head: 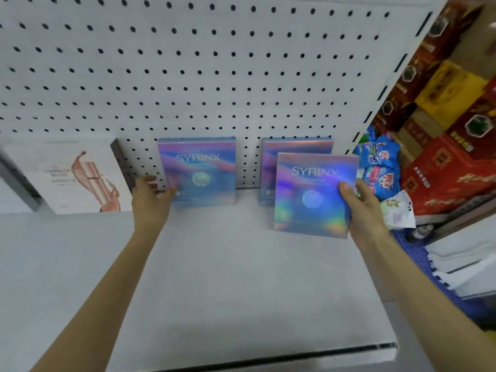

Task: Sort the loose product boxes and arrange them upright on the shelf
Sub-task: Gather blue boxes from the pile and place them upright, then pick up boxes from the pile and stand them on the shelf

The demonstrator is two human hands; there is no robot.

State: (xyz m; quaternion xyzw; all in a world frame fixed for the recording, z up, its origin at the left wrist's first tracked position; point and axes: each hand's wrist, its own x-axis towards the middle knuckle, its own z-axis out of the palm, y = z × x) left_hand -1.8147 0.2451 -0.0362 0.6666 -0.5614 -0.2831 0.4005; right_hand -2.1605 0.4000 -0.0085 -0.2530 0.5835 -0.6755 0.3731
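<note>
Pinching the front SYRINX box (311, 194) by its right edge, my right hand (361, 210) has it upright just ahead of the rear SYRINX box (271, 159) on the shelf (214, 277), so straight back imo. Left hand (150, 198), fingers spread, touches the left SYRINX box (200, 170).

One head-worn wide-angle view only: we look forward and steeply down from above the front edge of the flat white metal shelf (214, 291) toward its white perforated pegboard back panel (188, 63), close, within arm's reach.

Shelf (214, 291) front open, boxes (198, 170) (upright) — behind
</note>
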